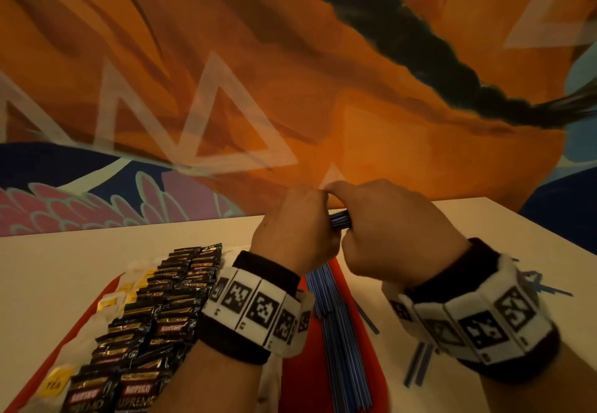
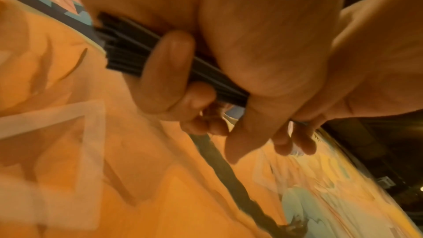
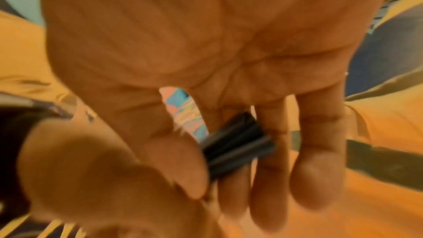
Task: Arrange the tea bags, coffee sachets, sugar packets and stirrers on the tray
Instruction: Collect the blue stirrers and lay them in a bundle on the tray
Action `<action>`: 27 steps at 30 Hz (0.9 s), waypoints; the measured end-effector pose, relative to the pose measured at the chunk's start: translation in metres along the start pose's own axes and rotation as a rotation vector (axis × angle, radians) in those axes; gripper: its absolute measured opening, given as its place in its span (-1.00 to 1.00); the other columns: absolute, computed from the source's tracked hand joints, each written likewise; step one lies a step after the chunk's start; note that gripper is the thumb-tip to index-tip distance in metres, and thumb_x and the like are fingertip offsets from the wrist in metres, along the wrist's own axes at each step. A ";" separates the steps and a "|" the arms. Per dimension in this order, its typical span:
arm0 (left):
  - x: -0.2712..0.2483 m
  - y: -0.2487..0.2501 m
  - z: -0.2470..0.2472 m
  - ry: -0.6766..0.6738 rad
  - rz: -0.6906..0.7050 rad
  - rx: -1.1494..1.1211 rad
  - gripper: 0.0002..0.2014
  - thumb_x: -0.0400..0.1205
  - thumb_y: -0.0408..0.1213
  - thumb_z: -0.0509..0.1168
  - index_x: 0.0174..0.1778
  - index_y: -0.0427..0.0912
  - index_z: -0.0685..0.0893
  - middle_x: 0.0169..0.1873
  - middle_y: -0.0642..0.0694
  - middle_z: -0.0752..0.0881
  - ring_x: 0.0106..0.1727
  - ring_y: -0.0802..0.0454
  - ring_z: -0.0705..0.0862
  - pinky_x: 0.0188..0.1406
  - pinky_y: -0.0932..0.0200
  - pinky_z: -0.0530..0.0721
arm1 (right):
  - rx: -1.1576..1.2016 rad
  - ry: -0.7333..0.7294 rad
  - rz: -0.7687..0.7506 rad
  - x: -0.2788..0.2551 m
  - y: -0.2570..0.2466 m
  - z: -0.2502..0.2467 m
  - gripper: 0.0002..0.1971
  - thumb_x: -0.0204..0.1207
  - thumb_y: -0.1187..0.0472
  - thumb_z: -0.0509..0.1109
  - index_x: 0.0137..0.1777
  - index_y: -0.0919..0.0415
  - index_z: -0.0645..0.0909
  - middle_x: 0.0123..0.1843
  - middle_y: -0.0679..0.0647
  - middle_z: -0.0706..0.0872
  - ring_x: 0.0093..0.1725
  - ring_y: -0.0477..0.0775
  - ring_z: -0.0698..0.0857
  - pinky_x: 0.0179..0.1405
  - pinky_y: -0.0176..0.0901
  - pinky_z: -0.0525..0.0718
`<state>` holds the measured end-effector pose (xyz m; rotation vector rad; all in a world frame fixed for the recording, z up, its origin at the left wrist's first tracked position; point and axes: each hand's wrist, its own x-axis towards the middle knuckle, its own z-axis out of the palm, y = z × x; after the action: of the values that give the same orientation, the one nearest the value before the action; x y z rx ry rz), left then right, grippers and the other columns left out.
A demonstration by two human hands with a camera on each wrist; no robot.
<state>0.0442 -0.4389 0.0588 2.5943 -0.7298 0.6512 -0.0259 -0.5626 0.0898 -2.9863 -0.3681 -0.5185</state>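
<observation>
Both hands are raised above the table's far side and hold one bundle of dark blue stirrers [image 1: 339,220] between them. My left hand [image 1: 295,228] curls round the bundle [image 2: 128,57] from the left. My right hand [image 1: 384,228] pinches its other end [image 3: 238,147] between thumb and fingers. Below lies the red tray [image 1: 300,377]. On it are rows of black coffee sachets [image 1: 151,325], yellow-tagged tea bags [image 1: 58,380] at the left, and a pile of blue stirrers [image 1: 336,341] at the right. Sugar packets are not clearly seen.
A few loose blue stirrers [image 1: 420,364] lie on the white table [image 1: 64,267] right of the tray. An orange painted wall [image 1: 290,73] rises directly behind the table's far edge.
</observation>
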 end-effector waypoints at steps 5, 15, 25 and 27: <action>-0.007 0.006 -0.008 0.021 0.056 -0.056 -0.64 0.54 -0.32 0.43 0.08 -0.04 0.37 -0.29 0.00 0.54 -0.29 -0.05 0.59 -0.44 0.02 0.53 | -0.082 0.038 0.142 0.012 0.003 0.015 -0.91 0.55 0.12 0.29 0.00 0.05 0.57 -0.19 0.02 0.52 -0.23 0.11 0.50 -0.24 -0.09 0.50; -0.007 -0.006 -0.031 0.164 -0.002 -0.879 -0.90 0.54 -0.22 0.49 -0.11 -0.16 0.81 -0.30 -0.10 0.81 -0.35 0.06 0.77 -0.40 0.22 0.73 | 0.068 0.225 0.280 0.024 0.028 0.022 -0.76 0.63 -0.04 0.31 -0.04 0.07 0.73 -0.40 -0.03 0.47 -0.34 0.13 0.55 -0.41 -0.13 0.42; -0.001 -0.016 -0.017 0.208 -0.097 -1.204 -0.79 0.44 -0.17 0.45 -0.13 -0.23 0.79 -0.32 -0.11 0.78 -0.40 0.04 0.71 -0.40 0.26 0.70 | 0.466 0.245 0.044 0.023 0.043 0.007 -0.09 0.00 -0.59 0.41 0.39 -0.21 0.56 -0.01 -0.28 0.67 -0.11 -0.31 0.68 -0.17 -0.43 0.64; 0.000 -0.019 -0.018 0.245 -0.115 -1.231 -0.78 0.43 -0.16 0.45 -0.12 -0.24 0.79 -0.33 -0.07 0.78 -0.40 0.08 0.71 -0.42 0.29 0.69 | 0.736 0.368 0.026 0.024 0.051 0.003 -0.13 0.10 -0.65 0.31 0.37 -0.20 0.53 0.14 -0.26 0.70 0.06 -0.28 0.70 0.00 -0.30 0.69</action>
<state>0.0487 -0.4158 0.0699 1.3816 -0.6000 0.2942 0.0102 -0.6058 0.0927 -2.1386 -0.3786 -0.7204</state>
